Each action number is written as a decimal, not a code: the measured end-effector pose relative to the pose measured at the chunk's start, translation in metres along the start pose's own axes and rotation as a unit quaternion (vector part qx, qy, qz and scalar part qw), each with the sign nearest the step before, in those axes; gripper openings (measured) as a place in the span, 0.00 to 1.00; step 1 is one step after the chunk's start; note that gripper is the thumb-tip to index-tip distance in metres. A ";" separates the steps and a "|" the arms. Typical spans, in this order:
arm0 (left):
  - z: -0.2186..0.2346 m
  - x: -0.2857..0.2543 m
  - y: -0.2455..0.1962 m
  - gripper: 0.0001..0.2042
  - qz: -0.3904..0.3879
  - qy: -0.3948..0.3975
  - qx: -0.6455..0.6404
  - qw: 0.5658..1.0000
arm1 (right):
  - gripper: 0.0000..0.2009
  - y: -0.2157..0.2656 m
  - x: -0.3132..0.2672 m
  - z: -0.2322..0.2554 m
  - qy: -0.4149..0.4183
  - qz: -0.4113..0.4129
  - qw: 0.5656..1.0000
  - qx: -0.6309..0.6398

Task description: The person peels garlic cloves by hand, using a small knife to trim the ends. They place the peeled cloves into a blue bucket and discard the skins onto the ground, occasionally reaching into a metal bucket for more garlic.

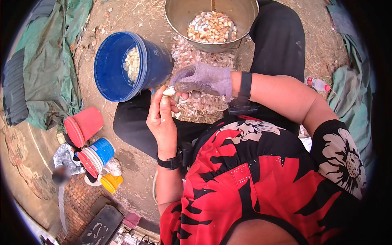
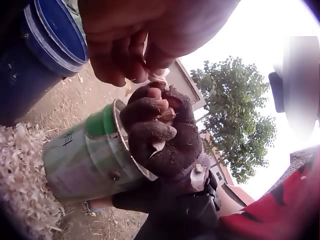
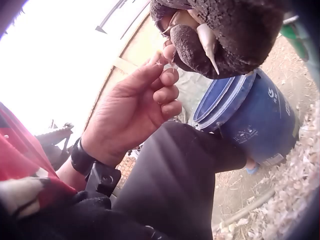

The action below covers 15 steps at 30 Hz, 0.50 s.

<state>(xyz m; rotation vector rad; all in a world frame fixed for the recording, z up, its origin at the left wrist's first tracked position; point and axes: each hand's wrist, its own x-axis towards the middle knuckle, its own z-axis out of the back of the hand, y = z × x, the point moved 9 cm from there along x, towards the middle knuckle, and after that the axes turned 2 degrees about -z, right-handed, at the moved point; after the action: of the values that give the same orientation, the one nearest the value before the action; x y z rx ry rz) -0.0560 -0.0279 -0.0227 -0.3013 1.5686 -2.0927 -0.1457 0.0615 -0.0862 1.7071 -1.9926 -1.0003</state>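
Note:
Between thumb and fingertips, my bare left hand (image 1: 162, 118) pinches a pale garlic clove (image 1: 169, 91). My right hand (image 1: 206, 79), in a dirt-darkened purple glove, meets it at the fingertips. The glove's fingers curl round more garlic cloves (image 3: 207, 42), one poking out between them in the right wrist view. Left of the hands, a blue bucket (image 1: 157, 57) leans toward me with peeled white cloves (image 1: 132, 63) inside. Beyond them stands a metal bucket (image 1: 175, 28) containing unpeeled cloves (image 1: 212, 28). Papery garlic skins (image 1: 204, 57) cover the ground below the hands.
My bent legs (image 1: 279, 36) flank the heap of skins. A red bucket (image 1: 87, 122), a smaller blue pail (image 1: 103, 149) and a yellow container (image 1: 111, 183) stand at left, near another person (image 1: 65, 159). Green tarps (image 1: 49, 69) lie along the sides; a bottle (image 1: 317, 84) lies at right.

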 end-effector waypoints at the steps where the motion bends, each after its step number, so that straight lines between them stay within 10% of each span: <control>1: -0.003 -0.003 -0.001 0.14 0.010 0.005 -0.018 1.000 | 0.19 0.000 0.002 0.001 0.004 0.037 0.999 -0.026; 10: 0.017 0.017 0.030 0.16 0.092 -0.027 -0.251 0.963 | 0.16 0.008 -0.012 -0.016 0.054 -0.004 0.997 0.047; 15: 0.080 0.073 -0.028 0.19 -0.032 -0.134 0.032 0.990 | 0.18 -0.005 0.002 -0.013 0.107 -0.046 0.969 0.217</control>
<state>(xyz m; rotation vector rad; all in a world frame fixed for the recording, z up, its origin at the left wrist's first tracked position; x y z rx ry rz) -0.0887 -0.1262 0.0196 -0.5900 1.3483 -2.0474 -0.1339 0.0558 -0.0810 2.0424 -2.1094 -0.3929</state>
